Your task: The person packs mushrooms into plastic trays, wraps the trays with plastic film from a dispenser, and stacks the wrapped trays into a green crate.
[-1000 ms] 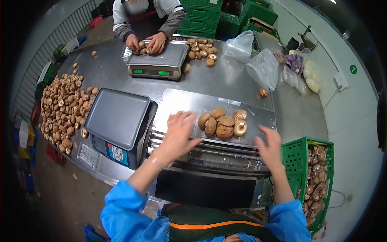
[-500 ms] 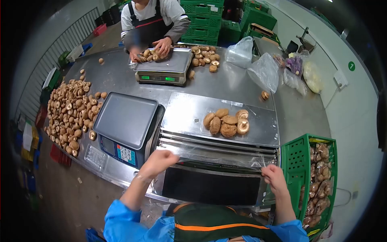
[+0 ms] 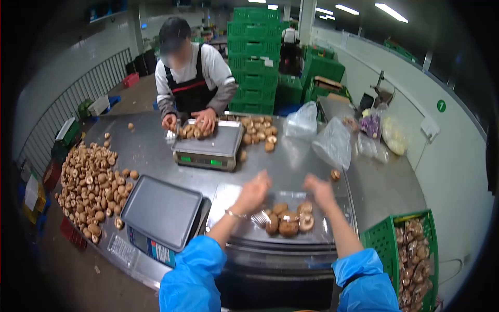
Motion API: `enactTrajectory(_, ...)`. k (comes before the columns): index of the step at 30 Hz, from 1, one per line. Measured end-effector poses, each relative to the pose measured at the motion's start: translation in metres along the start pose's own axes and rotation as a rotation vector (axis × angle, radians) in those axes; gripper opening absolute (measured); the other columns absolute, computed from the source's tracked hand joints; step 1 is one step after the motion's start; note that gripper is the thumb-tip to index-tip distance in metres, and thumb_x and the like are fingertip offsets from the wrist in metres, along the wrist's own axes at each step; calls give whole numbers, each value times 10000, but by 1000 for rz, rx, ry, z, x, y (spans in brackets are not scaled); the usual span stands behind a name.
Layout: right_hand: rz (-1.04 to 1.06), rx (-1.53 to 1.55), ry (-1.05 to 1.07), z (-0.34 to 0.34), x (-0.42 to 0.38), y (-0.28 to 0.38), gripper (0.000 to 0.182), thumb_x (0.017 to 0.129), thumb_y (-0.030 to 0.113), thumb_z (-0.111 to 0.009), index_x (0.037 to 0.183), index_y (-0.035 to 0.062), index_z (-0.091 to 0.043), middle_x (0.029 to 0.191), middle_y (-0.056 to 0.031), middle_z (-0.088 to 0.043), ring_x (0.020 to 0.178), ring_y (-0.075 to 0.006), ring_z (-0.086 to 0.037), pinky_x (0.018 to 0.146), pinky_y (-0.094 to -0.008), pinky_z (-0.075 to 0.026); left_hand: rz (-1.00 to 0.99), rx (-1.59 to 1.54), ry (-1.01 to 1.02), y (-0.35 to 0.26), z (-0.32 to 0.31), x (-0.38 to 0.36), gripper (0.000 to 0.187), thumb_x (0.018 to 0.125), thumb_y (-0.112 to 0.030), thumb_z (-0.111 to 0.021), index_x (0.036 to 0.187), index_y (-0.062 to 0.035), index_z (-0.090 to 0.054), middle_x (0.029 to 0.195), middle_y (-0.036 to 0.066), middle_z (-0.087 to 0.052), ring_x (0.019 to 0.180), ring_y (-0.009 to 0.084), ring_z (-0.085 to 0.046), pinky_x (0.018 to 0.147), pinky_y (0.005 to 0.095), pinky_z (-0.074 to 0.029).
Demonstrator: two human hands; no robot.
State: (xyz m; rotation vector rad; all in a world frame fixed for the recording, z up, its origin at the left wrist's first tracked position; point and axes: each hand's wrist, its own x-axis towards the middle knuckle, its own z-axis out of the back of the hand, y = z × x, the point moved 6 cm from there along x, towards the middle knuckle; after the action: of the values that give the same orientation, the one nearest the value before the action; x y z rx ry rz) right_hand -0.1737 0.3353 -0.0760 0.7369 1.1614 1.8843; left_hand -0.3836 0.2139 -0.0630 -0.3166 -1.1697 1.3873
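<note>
Clear plastic film [image 3: 325,229] stretches from the wrapping machine [image 3: 280,255] over a small group of brown mushrooms [image 3: 288,227] on its metal top. My left hand [image 3: 253,192], a bracelet at its wrist, is closed on the film's far left corner, beyond the mushrooms. At the far right corner my right hand [image 3: 318,188] pinches the film too. Both hands are slightly blurred, and both arms reach forward on either side of the mushrooms.
Left of the machine stands a scale [image 3: 162,210], beside a large mushroom heap [image 3: 91,184]. Across the table a person [image 3: 195,88] handles mushrooms on another scale [image 3: 208,143]. A green crate [image 3: 382,244] of packed mushrooms sits at right; plastic bags [image 3: 332,143] lie further back.
Both hands have moved forward from the machine's near side to beyond the mushrooms, drawing the film over them. The view has tilted up.
</note>
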Motion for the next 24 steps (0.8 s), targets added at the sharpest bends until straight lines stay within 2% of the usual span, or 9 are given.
enactTrajectory(1,335,-752,160,-33,0,-16,261,865,189,-449,972,33,-629,1135,-148,-567,1096,-216,-508,937,-340,-377,-15,29,127,20,-19,-11,304,889,-176,-373,872,11,-612,1056,180,-591,1168,296,-455,957,367,-379)
enactTrajectory(4,344,-382,323,-39,-15,-28,263,878,204,-472,1040,39,-597,1167,-120,-554,1120,-245,-495,952,-348,-361,40,-4,342,46,-33,-29,344,896,-200,-355,1002,-18,-627,1112,123,-588,1150,276,-470,953,341,-391)
enactTrajectory(6,117,-27,476,-40,-39,-20,290,883,193,-495,1123,37,-541,1129,-107,-564,1096,-229,-505,936,-332,-386,91,-30,434,33,-23,-42,365,914,-222,-331,1012,-34,-628,1106,105,-595,1109,243,-509,927,322,-416)
enactTrajectory(9,-237,351,444,-27,-64,4,378,872,178,-526,1217,40,-454,1094,-101,-558,1059,-178,-511,899,-285,-413,490,-348,582,21,-7,-52,371,937,-291,-355,1063,-41,-598,993,76,-616,901,142,-575,817,285,-476)
enactTrajectory(13,-533,427,500,-26,-86,-27,404,886,267,-528,1191,33,-406,988,-68,-561,758,-101,-584,552,-236,-520,792,-660,797,14,-11,-86,552,914,-493,-357,1146,-17,-511,833,40,-612,636,84,-560,410,183,-456)
enactTrajectory(14,-519,422,434,-28,-87,-32,377,901,343,-480,1119,41,-423,945,-70,-559,662,-104,-596,406,-238,-503,785,-646,789,16,-14,-87,572,909,-513,-339,1146,-16,-494,901,75,-606,680,123,-577,444,216,-464)
enactTrajectory(16,-517,418,443,-23,-98,-17,361,911,343,-444,1127,55,-426,906,-66,-571,662,-122,-607,395,-265,-511,758,-631,762,7,-13,-89,593,905,-534,-320,1147,-16,-477,968,109,-599,723,161,-593,478,249,-473)
enactTrajectory(19,-500,473,432,-20,-133,12,345,925,344,-383,1113,59,-429,916,-85,-575,652,-169,-628,356,-304,-514,768,-674,670,-15,-7,-109,599,911,-518,-322,1104,11,-525,721,101,-624,438,114,-544,391,214,-467)
enactTrajectory(24,-523,345,524,-22,-238,22,348,915,299,-432,1143,35,-426,995,-126,-568,677,-195,-636,399,-285,-521,727,-675,861,-90,19,-205,568,912,-525,-287,1252,-93,-433,895,136,-593,582,147,-625,523,229,-512)
